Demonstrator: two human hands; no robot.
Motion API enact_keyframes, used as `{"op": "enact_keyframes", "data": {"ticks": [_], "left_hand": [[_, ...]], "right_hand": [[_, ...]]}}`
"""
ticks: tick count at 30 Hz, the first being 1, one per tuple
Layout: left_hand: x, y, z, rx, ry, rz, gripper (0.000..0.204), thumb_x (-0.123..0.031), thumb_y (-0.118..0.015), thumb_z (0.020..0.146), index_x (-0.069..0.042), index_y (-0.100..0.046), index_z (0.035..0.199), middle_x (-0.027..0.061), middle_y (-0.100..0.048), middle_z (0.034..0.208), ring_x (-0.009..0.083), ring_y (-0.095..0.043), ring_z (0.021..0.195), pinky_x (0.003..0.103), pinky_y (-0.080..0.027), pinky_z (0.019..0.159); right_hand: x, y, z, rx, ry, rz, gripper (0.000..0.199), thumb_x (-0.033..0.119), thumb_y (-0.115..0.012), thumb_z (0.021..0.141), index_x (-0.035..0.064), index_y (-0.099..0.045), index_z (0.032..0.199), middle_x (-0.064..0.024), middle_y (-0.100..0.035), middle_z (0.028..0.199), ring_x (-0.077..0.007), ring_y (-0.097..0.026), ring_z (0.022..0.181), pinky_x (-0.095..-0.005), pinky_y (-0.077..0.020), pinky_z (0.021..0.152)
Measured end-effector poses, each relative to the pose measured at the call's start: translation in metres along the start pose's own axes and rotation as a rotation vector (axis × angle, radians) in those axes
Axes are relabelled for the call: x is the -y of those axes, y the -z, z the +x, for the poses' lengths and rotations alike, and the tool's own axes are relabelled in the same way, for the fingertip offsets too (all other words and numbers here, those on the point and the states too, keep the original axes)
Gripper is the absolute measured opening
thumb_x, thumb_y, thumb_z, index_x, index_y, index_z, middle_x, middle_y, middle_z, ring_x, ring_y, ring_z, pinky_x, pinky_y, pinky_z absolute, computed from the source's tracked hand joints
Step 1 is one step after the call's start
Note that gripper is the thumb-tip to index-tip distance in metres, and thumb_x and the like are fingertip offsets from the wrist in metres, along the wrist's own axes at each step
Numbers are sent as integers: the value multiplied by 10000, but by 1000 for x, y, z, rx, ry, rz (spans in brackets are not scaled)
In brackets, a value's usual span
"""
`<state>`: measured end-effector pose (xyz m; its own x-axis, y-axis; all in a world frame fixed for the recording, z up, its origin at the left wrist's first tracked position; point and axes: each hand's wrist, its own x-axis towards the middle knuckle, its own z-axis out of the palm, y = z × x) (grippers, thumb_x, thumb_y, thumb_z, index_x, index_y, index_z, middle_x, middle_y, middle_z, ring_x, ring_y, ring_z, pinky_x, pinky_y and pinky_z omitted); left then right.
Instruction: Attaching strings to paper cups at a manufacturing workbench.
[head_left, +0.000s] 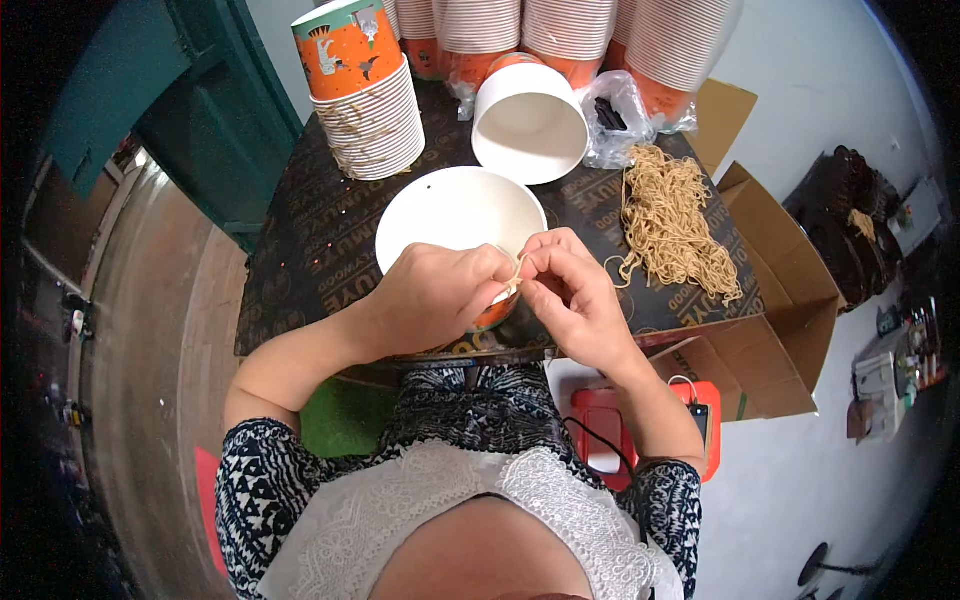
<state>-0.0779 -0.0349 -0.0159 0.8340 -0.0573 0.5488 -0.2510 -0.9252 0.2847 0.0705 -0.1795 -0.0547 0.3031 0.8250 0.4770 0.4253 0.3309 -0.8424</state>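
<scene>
A person's left hand (445, 288) and right hand (577, 298) meet over the near right rim of a white-lined paper bucket (440, 208) on a dark surface (290, 305), fingers of both pinched on a short pale cord (518, 268); it lies between the fingertips, running roughly away from the body, with the right hand nearer a tangled tan heap of cord (682, 228)

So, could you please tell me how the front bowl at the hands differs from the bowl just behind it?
The front bowl opens upward, while the back bowl lies on its side.

The left hand and right hand pinch a beige strand at the front bowl's near rim; neither touches the back bowl.

Both bowls are round and white inside.
</scene>
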Motion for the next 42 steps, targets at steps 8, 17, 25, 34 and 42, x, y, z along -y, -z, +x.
{"op": "enact_keyframes", "data": {"ticks": [8,17,25,34,42], "left_hand": [[4,1,0,6,56,-127,73,-40,-632,862,-38,-562,883,131,-636,698,307,-663,625,366,-509,553],[4,10,6,120,420,-288,67,-67,-552,848,-13,-538,810,143,-600,635,307,-634,581,400,-489,570],[5,-1,5,-7,310,10,49,-19,-618,850,-6,-572,838,93,-579,614,192,-602,538,324,-474,527],[-4,7,-1,-18,46,164,77,-23,-662,810,-40,-619,871,124,-628,772,306,-655,703,377,-520,637],[2,-5,0,-154,97,-17,111,-58,-682,822,-35,-582,864,122,-641,738,297,-651,634,364,-520,563]], "right_hand": [[1,-10,-6,-90,284,-256,97,-49,-614,829,7,-568,893,-162,-549,1021,-271,-606,802,-324,-494,672],[-16,-20,-31,-97,521,-606,204,-43,-632,730,-53,-582,928,-197,-565,1067,-301,-628,775,-354,-536,605],[-9,-16,-15,-173,655,-761,236,18,-656,702,-17,-597,928,-153,-619,955,-262,-606,686,-342,-491,541],[-14,-28,-9,-266,-103,109,63,39,-612,926,-19,-603,902,27,-527,621,-16,-451,579,-204,-390,534],[-17,-35,-7,-235,-173,203,94,61,-626,924,-21,-620,881,64,-502,639,-7,-402,589,-200,-346,519]]}}
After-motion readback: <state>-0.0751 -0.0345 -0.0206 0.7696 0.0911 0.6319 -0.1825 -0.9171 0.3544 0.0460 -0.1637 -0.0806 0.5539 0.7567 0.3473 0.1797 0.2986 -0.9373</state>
